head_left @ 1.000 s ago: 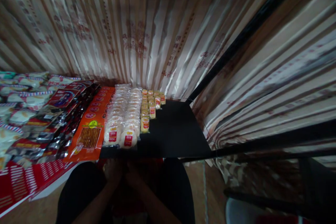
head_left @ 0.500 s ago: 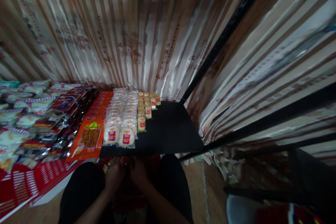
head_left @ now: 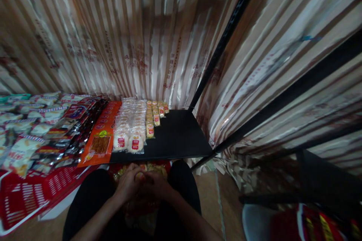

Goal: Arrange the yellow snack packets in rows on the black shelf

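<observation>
Left hand [head_left: 129, 183] and right hand [head_left: 158, 185] close together between the knees, fingers curled, meeting at a small pack [head_left: 139, 176]. Left looks closed on it; right's grip: can't tell, too dark. Yellow packs [head_left: 161, 170] just below, in something red. Beyond, black shelf [head_left: 178, 135]: small cakes [head_left: 149, 130], then leftward white crackers [head_left: 135, 143], orange bag [head_left: 98, 145], dark bags [head_left: 68, 135].

Beyond the left hand [head_left: 128, 182] and the right hand [head_left: 157, 183], a black shelf [head_left: 178, 135] is standing before a striped, pleated curtain [head_left: 155, 37], which is also hanging to their right. A dark post [head_left: 213, 64] is rising from the shelf's far right corner. Brown tiled floor [head_left: 207, 192] is showing right of the hands. Dim light is glinting on the folds.
</observation>
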Demonstrator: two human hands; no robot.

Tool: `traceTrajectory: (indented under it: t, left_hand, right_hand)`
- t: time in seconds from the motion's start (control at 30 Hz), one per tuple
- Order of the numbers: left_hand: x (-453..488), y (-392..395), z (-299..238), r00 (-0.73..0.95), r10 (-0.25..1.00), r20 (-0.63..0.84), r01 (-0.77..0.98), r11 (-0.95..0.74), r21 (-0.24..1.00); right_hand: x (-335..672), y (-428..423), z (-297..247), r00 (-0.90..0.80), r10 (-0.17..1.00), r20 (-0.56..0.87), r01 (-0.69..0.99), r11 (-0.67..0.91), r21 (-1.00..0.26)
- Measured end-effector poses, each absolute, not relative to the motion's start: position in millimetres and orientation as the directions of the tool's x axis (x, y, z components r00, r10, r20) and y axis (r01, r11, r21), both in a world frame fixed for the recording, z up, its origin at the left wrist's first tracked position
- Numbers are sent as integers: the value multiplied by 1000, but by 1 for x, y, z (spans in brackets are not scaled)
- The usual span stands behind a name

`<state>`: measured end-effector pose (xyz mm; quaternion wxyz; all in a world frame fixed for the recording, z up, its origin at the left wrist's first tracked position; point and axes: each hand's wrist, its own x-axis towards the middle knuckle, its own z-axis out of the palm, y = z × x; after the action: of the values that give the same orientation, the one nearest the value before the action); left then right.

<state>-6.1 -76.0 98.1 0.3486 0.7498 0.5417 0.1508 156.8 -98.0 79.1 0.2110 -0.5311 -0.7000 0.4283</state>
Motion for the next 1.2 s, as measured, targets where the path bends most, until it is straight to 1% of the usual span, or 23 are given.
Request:
traceTrajectory:
  t: [0.1,0.2,0.3,0.37,0.47,0.53,0.67,0.77,1.0,1.1,1.2]
  left_hand:
    - [4,-70,108,368,926,-87,611,-170,773]
    - [20,-63,116,279,960,-18,517,-134,846]
    - [40,-57,123,146,987,58,477,-122,870]
    - [53,-56,126,105,988,114,483,-151,863]
    - [71,-54,126,150,972,181,497,-232,836]
    - [81,-52,124,181,966,187,511,-255,821]
    - [96,-40,119,161,979,124,570,-195,798]
    - [106,-30,117,133,987,84,603,-148,784]
    - [122,-9,116,122,992,30,568,-94,817]
    - [126,1,111,131,991,17,551,-87,830]
    - [129,11,104,136,990,23,554,-95,827]
  right_hand:
    - [168,-101,86,-296,944,-146,414,-11,-910]
    - [177,-98,94,-190,971,-146,255,-95,-962]
    - [187,-87,103,-66,987,-144,150,-133,-980]
    - [195,-77,108,21,993,-115,134,-117,-984]
    - [205,-59,111,138,988,-72,183,-97,-978]
    - [210,-49,110,184,982,-52,209,-91,-974]
    - [217,-31,104,215,976,-10,258,-67,-964]
    - [222,-18,99,231,973,21,347,-62,-936]
    - [228,17,94,276,959,66,592,-116,-798]
    - [227,30,91,273,959,77,631,-117,-767]
    - [227,43,87,304,950,75,618,-137,-774]
